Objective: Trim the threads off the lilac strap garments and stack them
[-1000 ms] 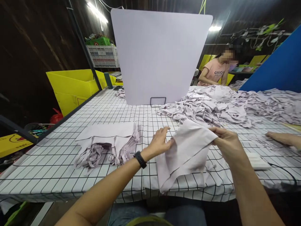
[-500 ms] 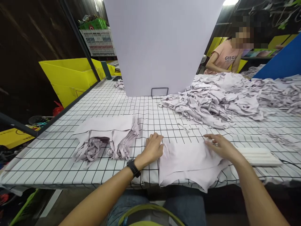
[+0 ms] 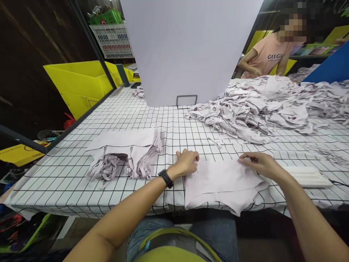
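A pale lilac strappy top (image 3: 218,183) lies flat in front of me, its lower edge reaching the front edge of the table. At its upper left corner, my left hand (image 3: 187,162) is closed with the fingertips on the fabric. My right hand (image 3: 259,165) pinches the upper right corner between thumb and fingers. To the left is a neat stack of the same tops (image 3: 125,140), their straps bunched toward me.
The table has a black-and-white grid cloth (image 3: 103,116). A large white board (image 3: 191,51) stands at the back. Right of it spreads a heap of loose lilac garments (image 3: 251,109), with a person (image 3: 268,58) behind. A white corded device (image 3: 308,177) lies beside my right arm.
My left hand has shifted right onto the top's corner, and my right-hand fingers have closed on the other corner. The fabric between them lies smoother. The view has tilted slightly.
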Demonstrator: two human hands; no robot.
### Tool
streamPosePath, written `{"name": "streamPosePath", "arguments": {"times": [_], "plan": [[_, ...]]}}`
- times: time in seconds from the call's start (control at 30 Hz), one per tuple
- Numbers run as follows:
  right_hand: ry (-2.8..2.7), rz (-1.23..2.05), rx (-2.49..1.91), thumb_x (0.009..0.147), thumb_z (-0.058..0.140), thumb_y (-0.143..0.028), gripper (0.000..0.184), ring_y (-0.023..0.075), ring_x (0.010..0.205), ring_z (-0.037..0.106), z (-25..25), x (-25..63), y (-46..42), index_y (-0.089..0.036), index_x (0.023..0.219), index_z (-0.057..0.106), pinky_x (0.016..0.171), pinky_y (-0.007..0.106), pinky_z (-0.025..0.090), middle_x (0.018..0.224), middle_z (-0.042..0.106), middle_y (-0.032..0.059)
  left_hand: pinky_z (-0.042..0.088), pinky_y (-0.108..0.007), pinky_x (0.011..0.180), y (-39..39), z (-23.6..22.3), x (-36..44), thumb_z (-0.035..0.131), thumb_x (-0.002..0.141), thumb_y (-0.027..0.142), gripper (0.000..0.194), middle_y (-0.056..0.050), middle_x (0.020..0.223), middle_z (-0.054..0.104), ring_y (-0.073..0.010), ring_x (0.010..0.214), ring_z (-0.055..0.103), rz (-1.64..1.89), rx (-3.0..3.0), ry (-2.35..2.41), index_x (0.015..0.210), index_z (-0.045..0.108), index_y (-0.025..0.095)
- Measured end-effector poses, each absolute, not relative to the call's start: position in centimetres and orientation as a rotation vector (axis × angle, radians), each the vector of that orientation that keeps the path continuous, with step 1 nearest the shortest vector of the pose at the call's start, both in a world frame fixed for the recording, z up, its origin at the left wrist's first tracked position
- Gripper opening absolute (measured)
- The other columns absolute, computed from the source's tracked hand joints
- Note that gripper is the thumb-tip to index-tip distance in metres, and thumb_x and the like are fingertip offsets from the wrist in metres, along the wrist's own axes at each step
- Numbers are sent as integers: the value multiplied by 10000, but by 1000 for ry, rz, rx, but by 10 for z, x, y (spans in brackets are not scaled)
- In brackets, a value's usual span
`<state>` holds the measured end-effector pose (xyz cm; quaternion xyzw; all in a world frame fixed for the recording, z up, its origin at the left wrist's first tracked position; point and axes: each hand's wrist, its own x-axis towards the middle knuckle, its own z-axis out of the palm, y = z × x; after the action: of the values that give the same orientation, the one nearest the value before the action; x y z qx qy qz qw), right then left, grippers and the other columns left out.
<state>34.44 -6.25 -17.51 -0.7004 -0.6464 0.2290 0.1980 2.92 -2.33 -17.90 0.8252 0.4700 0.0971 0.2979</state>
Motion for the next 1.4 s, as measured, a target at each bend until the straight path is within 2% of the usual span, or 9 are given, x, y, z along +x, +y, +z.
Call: {"name": "streamPosePath", "arguments": {"times": [0.1,0.33,0.53,0.7,0.77,0.9,1.03,1.23,1.4], "plan": [[-1707,646,-1956,699,700,-635,426,259,677,613,-172,346,-66,-240,802,821,598,368,465,847,781,85,366,-479,924,-23,-179,33,560,802,92,126,-61,850,689,-305,1023,573,267,2171,1236,849,623,191],[-1500,767,-1874,704,766,-653,472,335,974,701,-161,340,-76,-229,896,847,766,415,571,1026,800,108,418,-465,916,-18,-170,26,617,775,100,86,-41,802,700,-255,885,649,283,2058,1181,771,672,165],[-1373,1001,-1674,644,831,-691,501,223,757,624,-151,334,-81,-200,723,771,686,327,507,761,701,59,506,-331,825,-12,-140,4,662,830,181,70,-43,879,738,-189,871,668,294,1958,928,800,724,172],[-1386,1078,-1594,630,797,-761,597,142,563,449,-148,331,-89,-192,535,639,509,278,402,606,507,11,509,-333,880,-9,-98,-21,715,827,223,19,-47,1117,688,-198,1028,621,477,1840,743,822,713,204],[-1400,1095,-1541,582,786,-807,658,157,587,463,-146,327,-93,-193,450,592,512,292,427,658,526,38,513,-328,871,-6,-78,-30,698,830,217,20,-46,1151,656,-195,1037,607,516,1837,694,813,698,206],[-1387,1165,-1367,483,808,-827,647,282,799,614,-142,317,-104,-212,416,617,570,342,509,850,662,112,509,-310,838,4,-41,-46,710,837,273,83,-52,1067,635,-186,974,599,472,1863,622,852,684,195],[-1473,1283,-1291,539,831,-742,560,245,627,589,-131,314,-113,-220,437,654,503,330,465,607,612,83,480,-272,793,12,-17,-63,727,858,309,146,-23,898,620,-153,872,580,392,1904,605,875,673,174],[-1813,1288,-1321,755,766,-622,398,278,856,614,-97,313,-119,-234,680,820,674,349,520,846,682,106,453,-254,707,12,-2,-82,703,848,314,154,-9,794,605,-136,756,553,394,1980,697,883,670,168],[-2069,1075,-1371,821,745,-583,352,245,848,596,-86,305,-115,-254,706,790,796,375,493,827,618,54,411,-252,654,-1,10,-82,585,845,269,130,3,732,572,-134,713,530,439,2194,797,763,623,175]]}}
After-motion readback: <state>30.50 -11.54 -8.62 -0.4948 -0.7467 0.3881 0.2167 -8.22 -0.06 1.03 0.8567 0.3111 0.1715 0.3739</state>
